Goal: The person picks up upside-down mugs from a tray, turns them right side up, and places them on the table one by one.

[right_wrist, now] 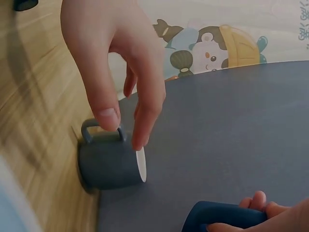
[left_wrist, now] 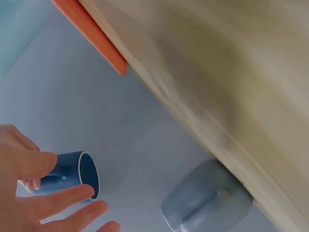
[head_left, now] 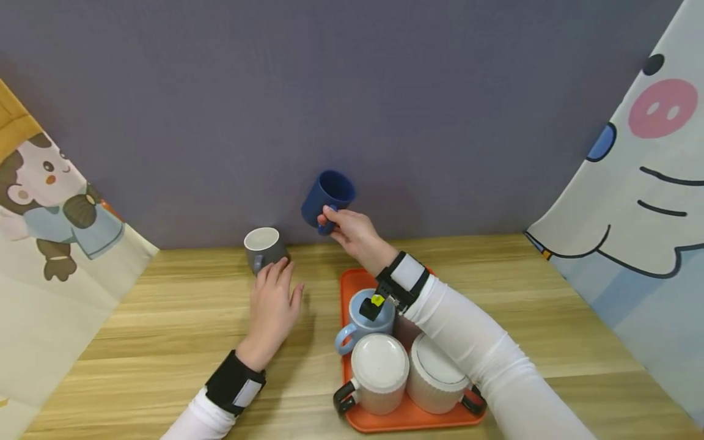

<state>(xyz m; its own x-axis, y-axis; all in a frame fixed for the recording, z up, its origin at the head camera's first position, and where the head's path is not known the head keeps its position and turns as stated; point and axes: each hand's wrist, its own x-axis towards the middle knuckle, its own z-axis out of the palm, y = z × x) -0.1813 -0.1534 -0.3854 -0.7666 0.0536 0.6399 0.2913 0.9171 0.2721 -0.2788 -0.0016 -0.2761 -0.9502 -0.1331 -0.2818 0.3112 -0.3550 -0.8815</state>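
Note:
My right hand [head_left: 357, 235] holds a dark blue mug [head_left: 315, 205] by its handle, raised in front of the grey backdrop and tilted with its mouth up and to the right. Thumb and fingers close round that handle. A dark grey mug [head_left: 265, 249] with a white inside stands upright on the table at the foot of the backdrop. Near its handle, my left hand [head_left: 273, 305] reaches out with fingers extended and nothing in its grasp. In the right wrist view, the fingertips overlap the grey mug [right_wrist: 111, 164] at its rim and handle.
An orange tray [head_left: 344, 287] lies right of centre on the wooden table [head_left: 181, 330]. On it are a light blue mug [head_left: 379, 333] and two whitish ribbed mugs [head_left: 379, 391] with black handles. My right forearm hides part of the tray. Printed cloths [head_left: 605, 244] flank the table.

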